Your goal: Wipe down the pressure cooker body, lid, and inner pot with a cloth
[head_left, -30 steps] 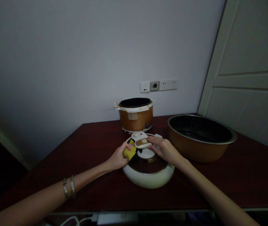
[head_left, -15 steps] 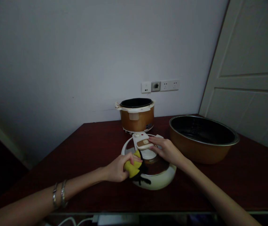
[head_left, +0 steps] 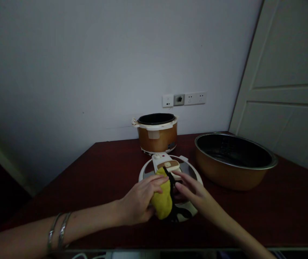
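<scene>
A round white cooker lid (head_left: 143, 172) with a brown and white handle (head_left: 172, 165) lies on the dark red table. My left hand (head_left: 140, 199) grips a yellow cloth (head_left: 162, 201) with black edging, over the lid's near left part. The cloth hides some of the lid's surface. My right hand (head_left: 194, 190) is at the lid's right side, fingers apart, its fingertips close to the cloth's black edge and just below the handle; whether they touch the cloth is unclear.
The cooker body (head_left: 157, 138) stands behind the lid, near the wall sockets (head_left: 195, 98). A large inner pot (head_left: 229, 174) sits to the right on the table (head_left: 94, 176). White cables (head_left: 79, 256) show below the front edge.
My left hand and the cloth have moved right across the lid. My right hand has come off the handle and shifted toward me. More of the lid's right side now shows.
</scene>
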`<state>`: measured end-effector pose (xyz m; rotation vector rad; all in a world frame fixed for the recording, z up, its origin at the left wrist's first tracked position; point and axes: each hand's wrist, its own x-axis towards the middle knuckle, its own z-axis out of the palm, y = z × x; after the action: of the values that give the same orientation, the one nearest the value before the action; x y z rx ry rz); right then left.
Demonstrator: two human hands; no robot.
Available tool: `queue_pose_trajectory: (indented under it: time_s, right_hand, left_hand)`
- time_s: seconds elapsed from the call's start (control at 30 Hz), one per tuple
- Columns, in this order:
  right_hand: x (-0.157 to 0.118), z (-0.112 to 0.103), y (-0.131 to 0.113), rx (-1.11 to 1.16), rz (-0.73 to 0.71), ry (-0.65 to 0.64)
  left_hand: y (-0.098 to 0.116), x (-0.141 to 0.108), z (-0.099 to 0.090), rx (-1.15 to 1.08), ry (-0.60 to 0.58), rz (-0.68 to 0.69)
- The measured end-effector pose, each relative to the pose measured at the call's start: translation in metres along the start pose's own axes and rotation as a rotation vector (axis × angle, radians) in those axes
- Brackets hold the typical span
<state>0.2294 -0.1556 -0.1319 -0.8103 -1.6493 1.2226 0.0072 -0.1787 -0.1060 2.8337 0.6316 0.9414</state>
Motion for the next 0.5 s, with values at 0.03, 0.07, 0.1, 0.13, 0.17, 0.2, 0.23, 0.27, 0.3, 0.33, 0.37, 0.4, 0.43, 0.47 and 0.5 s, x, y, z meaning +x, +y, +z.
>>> queue_pose_trajectory:
  time_s: [0.03, 0.07, 0.1, 0.13, 0.17, 0.2, 0.23, 0.27, 0.3, 0.33, 0.37, 0.4, 0.43, 0.47, 0.5]
  right_hand:
    - [-0.006, 0.004, 0.002, 0.088, 0.087, -0.033]
    - [-0.01, 0.006, 0.004, 0.148, 0.147, -0.045]
    - [-0.012, 0.006, 0.006, 0.183, 0.179, -0.036]
    - [-0.013, 0.004, 0.008, 0.201, 0.184, -0.012]
    - [-0.014, 0.0, 0.01, 0.203, 0.172, 0.021]
    - [-0.013, -0.007, 0.012, 0.191, 0.149, 0.056]
    - [-0.013, -0.015, 0.012, 0.167, 0.123, 0.091]
    - [-0.012, -0.024, 0.012, 0.13, 0.094, 0.128]
    - [-0.01, -0.034, 0.01, 0.081, 0.059, 0.169]
    - [-0.008, -0.043, 0.008, 0.02, 0.016, 0.214]
    - [-0.005, -0.051, 0.003, -0.053, -0.04, 0.261]
    - [-0.001, -0.058, -0.002, -0.137, -0.109, 0.308]
    - [0.006, -0.063, -0.007, -0.235, -0.192, 0.348]
    - [0.015, -0.067, -0.013, -0.345, -0.281, 0.369]
    - [0.026, -0.069, -0.018, -0.458, -0.373, 0.372]
  left_hand:
    - [0.0, 0.003, 0.006, -0.007, -0.003, 0.006]
    - [0.001, 0.007, 0.011, -0.022, -0.013, 0.016]
    - [0.001, 0.012, 0.016, -0.044, -0.029, 0.026]
    - [0.002, 0.017, 0.02, -0.07, -0.049, 0.035]
    - [0.002, 0.023, 0.023, -0.096, -0.072, 0.041]
    - [0.002, 0.029, 0.024, -0.121, -0.096, 0.051]
    - [0.002, 0.034, 0.024, -0.14, -0.117, 0.063]
    - [0.0, 0.04, 0.023, -0.151, -0.13, 0.077]
    - [-0.004, 0.044, 0.021, -0.151, -0.132, 0.089]
    - [-0.009, 0.049, 0.019, -0.138, -0.119, 0.089]
    - [-0.015, 0.052, 0.016, -0.114, -0.092, 0.068]
    - [-0.023, 0.055, 0.014, -0.082, -0.054, 0.024]
    - [-0.031, 0.058, 0.013, -0.046, -0.013, -0.043]
    - [-0.04, 0.06, 0.013, -0.012, 0.027, -0.124]
    - [-0.049, 0.062, 0.014, 0.012, 0.057, -0.198]
